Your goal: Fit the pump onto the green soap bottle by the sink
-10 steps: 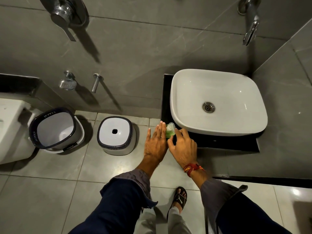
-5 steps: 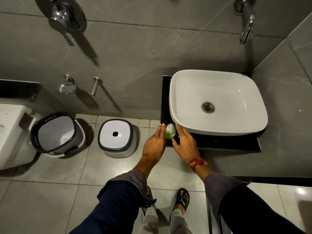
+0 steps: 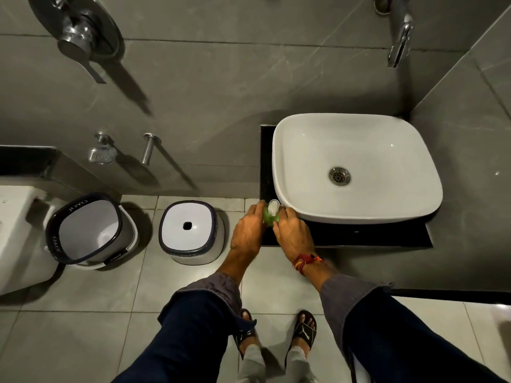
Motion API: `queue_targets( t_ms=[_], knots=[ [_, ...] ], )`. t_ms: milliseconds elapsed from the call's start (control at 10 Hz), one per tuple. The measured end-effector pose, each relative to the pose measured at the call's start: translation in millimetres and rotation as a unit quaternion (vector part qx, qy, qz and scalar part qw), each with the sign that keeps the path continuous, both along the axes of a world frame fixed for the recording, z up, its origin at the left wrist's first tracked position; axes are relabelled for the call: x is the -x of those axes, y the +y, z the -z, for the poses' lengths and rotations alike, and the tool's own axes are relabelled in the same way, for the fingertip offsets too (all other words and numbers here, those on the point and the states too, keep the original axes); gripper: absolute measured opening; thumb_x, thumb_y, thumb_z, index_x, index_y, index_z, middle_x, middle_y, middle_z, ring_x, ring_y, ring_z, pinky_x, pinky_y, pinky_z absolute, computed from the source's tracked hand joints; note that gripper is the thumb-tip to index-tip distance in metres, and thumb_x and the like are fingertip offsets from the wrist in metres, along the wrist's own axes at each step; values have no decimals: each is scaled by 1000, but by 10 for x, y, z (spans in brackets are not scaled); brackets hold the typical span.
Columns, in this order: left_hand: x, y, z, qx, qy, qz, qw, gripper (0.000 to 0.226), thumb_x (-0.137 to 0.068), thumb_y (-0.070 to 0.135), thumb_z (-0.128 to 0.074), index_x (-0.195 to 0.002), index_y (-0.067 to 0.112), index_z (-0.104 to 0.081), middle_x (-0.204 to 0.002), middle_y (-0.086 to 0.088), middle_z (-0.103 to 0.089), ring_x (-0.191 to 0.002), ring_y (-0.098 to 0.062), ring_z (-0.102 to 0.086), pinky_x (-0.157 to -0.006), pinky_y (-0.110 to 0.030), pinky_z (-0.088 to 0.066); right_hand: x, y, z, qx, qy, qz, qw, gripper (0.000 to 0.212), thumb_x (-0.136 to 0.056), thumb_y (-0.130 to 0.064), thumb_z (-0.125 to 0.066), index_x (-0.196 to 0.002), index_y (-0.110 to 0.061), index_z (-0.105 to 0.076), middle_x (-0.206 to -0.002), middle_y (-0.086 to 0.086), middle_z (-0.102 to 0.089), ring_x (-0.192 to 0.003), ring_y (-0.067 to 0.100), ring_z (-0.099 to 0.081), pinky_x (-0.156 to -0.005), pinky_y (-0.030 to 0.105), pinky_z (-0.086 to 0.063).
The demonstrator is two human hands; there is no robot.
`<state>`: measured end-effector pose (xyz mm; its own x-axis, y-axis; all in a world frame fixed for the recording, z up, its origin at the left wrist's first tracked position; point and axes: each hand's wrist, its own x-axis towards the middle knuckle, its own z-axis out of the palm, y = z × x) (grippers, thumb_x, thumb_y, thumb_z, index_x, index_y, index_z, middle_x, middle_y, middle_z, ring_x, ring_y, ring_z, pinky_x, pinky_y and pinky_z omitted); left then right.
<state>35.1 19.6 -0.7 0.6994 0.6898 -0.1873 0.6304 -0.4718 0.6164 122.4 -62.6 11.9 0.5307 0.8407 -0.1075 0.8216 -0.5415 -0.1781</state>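
A green soap bottle (image 3: 267, 217) topped by a white pump (image 3: 273, 207) stands on the black counter (image 3: 345, 234) at the sink's (image 3: 356, 167) near-left corner. The left hand (image 3: 247, 230) and right hand (image 3: 293, 233) curl against its sides, gripping it. On the floor to the left, a white bin (image 3: 91, 230) reads "JOYO" on its dark rim.

Both arms are stretched forward and down, sleeves pushed back from the wrists. The left hand (image 3: 247, 230) and right hand (image 3: 293, 233) are brought close together, fingers curled inward, palms turned toward each other.
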Motion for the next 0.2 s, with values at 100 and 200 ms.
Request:
queue_targets(
  t_ms=[100,200],
  knots=[
    [-28,55,36,-19,14,19,1000,63,-97,15,-67,-151,10,-36,-141,-19,-55,-118,-41,-62,-97,-52,-54,12,22,5,14,-23,10,1000,34,-92,-18,-70,-120,-2,-64,-106,15,-68,-81,27,-74,-69,33,-65],
    [12,69,21,-47,82,61,994,76,-97,16,-68,-158,11,-23,-145,-20,-52,-117,-42,-62,-94,-51,-56,-22,-37,32,17,-25,12,999,32,-92,-14,-69,-121,-2,-63,-107,15,-68,-86,28,-73,-72,35,-64]
  ],
)
